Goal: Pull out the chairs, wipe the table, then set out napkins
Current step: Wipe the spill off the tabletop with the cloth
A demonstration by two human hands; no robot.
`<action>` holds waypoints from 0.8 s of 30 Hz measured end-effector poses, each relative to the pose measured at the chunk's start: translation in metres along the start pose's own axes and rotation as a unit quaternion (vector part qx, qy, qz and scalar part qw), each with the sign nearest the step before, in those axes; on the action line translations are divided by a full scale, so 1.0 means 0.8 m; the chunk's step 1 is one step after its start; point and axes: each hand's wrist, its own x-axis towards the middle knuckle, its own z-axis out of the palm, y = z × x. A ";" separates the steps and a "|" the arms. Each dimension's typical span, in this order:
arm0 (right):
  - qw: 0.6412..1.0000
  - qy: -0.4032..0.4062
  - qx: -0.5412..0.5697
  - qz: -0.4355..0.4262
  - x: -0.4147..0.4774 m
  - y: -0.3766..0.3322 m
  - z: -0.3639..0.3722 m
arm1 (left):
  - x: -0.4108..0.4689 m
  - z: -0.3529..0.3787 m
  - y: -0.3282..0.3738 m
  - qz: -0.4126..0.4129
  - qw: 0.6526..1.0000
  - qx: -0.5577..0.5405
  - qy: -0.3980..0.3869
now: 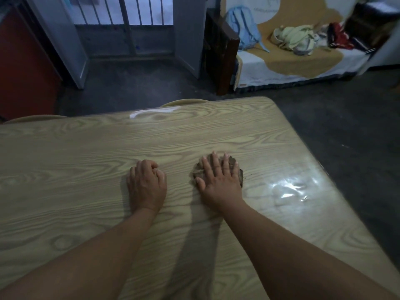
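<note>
A light wood-grain table (86, 169) fills the lower view. My right hand (218, 176) lies flat with fingers spread, pressing a small brown cloth (234, 165) onto the tabletop right of centre. My left hand (147, 185) rests on the table to the left of it, fingers curled into a loose fist with nothing in it. Two chair backs (184, 102) (32, 118) show just past the table's far edge. No napkins are visible.
A wet sheen (290, 189) glints on the table's right side. Beyond lie dark floor (346, 131), a barred door (129, 24), a red cabinet (21, 68) at left, and a bed (292, 59) with clothes and a blue bag at back right.
</note>
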 end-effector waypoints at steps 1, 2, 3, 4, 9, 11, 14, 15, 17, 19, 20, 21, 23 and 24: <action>1.000 -0.004 0.000 -0.007 -0.004 0.006 0.000 | 0.000 0.000 0.001 0.000 1.000 -0.002 -0.002; 1.000 -0.008 0.000 -0.007 -0.008 0.010 0.001 | -0.001 0.000 0.001 0.000 1.000 -0.004 -0.003; 1.000 -0.013 0.001 -0.005 -0.009 0.011 0.001 | -0.001 -0.001 0.002 0.000 1.000 -0.004 -0.002; 1.000 -0.015 0.004 0.002 -0.012 0.011 0.001 | -0.002 -0.001 0.002 0.001 1.000 -0.002 -0.002; 0.998 -0.012 0.031 0.059 -0.037 -0.005 0.002 | -0.002 0.000 0.001 -0.001 1.000 -0.002 0.003; 0.997 0.008 0.038 0.064 -0.053 -0.015 0.006 | -0.002 0.001 0.002 -0.001 1.000 -0.005 0.005; 0.999 0.046 0.026 -0.002 -0.075 -0.018 0.013 | -0.003 0.001 0.002 0.004 1.000 -0.003 0.009; 0.998 0.051 0.014 -0.035 -0.082 -0.014 0.016 | -0.003 0.001 0.003 0.004 1.000 -0.003 0.009; 0.994 0.052 -0.006 -0.094 -0.091 0.000 0.015 | -0.003 0.002 0.003 0.005 1.000 -0.001 0.010; 0.988 0.057 -0.016 -0.140 -0.091 0.018 0.013 | -0.003 0.003 0.001 0.008 1.000 -0.001 0.011; 0.987 0.054 -0.025 -0.152 -0.087 0.027 0.012 | -0.003 0.003 0.001 0.008 1.000 -0.002 0.011; 0.987 0.043 -0.032 -0.151 -0.080 0.034 0.011 | -0.003 0.004 0.000 0.007 1.000 -0.001 0.011; 0.991 0.036 -0.041 -0.124 -0.061 0.049 0.005 | -0.002 0.004 -0.002 0.006 1.000 0.003 0.013; 0.994 0.021 -0.045 -0.101 -0.052 0.059 0.000 | -0.002 0.005 -0.001 0.005 1.000 0.004 0.013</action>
